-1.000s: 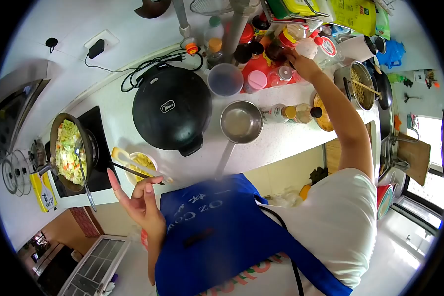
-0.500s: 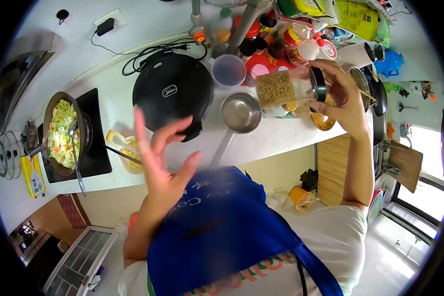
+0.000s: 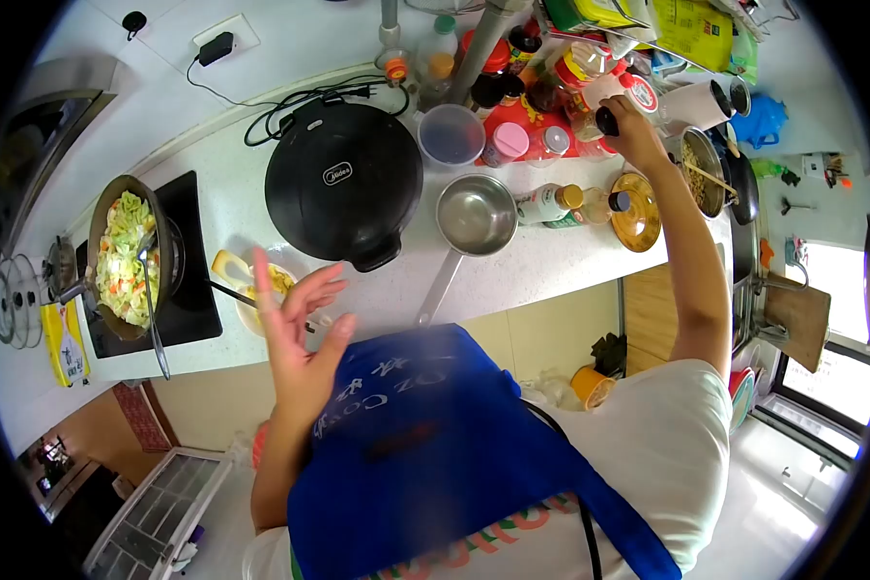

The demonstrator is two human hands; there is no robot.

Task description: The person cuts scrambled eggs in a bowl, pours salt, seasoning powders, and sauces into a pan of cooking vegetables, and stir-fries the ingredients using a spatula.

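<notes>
At the back of the counter my right hand (image 3: 636,135) is closed around a jar by its black lid (image 3: 607,122). The jar's body is mostly hidden among the bottles on a red tray (image 3: 524,118). My left hand (image 3: 304,353) hovers with fingers spread, holding nothing, near a bowl (image 3: 253,307) of yellow food and below a black electric griddle (image 3: 343,184). Between the hands stands a small steel saucepan (image 3: 476,215), its inside bare. Several bottles, one with a gold cap (image 3: 570,197), stand to its right beside an amber glass dish (image 3: 636,215).
At the left, a pan (image 3: 126,256) of chopped cabbage and carrot with a spoon (image 3: 149,290) sits on a black cooktop (image 3: 191,300). A clear plastic tub (image 3: 451,135) stands behind the saucepan. A pot (image 3: 703,169) with chopsticks stands at the right.
My right hand has carried the jar of brown granules from above the counter back to the red tray. My left hand has lowered slightly, still spread.
</notes>
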